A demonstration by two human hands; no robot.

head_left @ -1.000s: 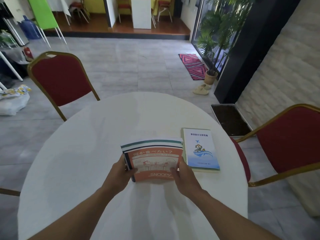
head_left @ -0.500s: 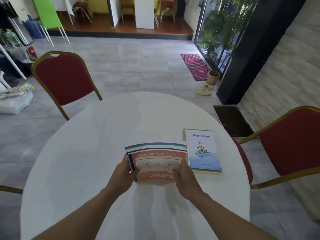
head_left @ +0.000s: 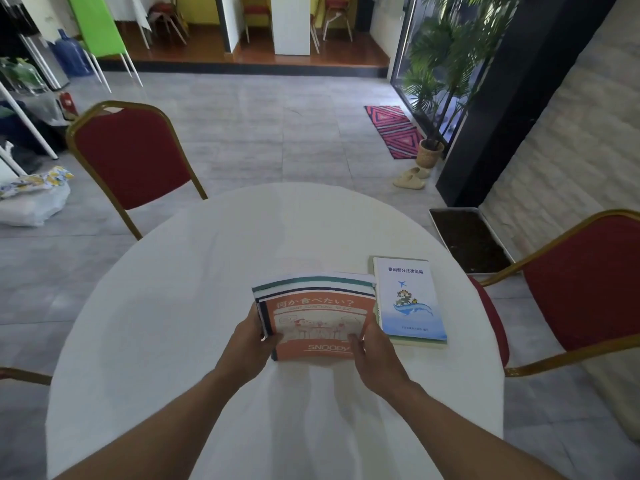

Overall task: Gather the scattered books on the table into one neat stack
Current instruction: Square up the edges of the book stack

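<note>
A small stack of books, topped by an orange Snoopy book (head_left: 317, 322), sits near the middle of the round white table (head_left: 173, 306). Under it, striped white, teal and dark covers stick out at the far edge. My left hand (head_left: 251, 341) grips the stack's left side. My right hand (head_left: 372, 358) grips its near right corner. A light blue and white book (head_left: 408, 299) lies flat just to the right of the stack, close beside it; neither hand touches it.
A red chair with a gold frame (head_left: 128, 157) stands at the table's far left. Another red chair (head_left: 575, 285) is close at the right. A tray of soil (head_left: 467, 240), slippers and a potted plant (head_left: 429, 154) are on the floor beyond.
The stack and both hands have stayed almost in place on the table. Only the camera view shifted a little.
</note>
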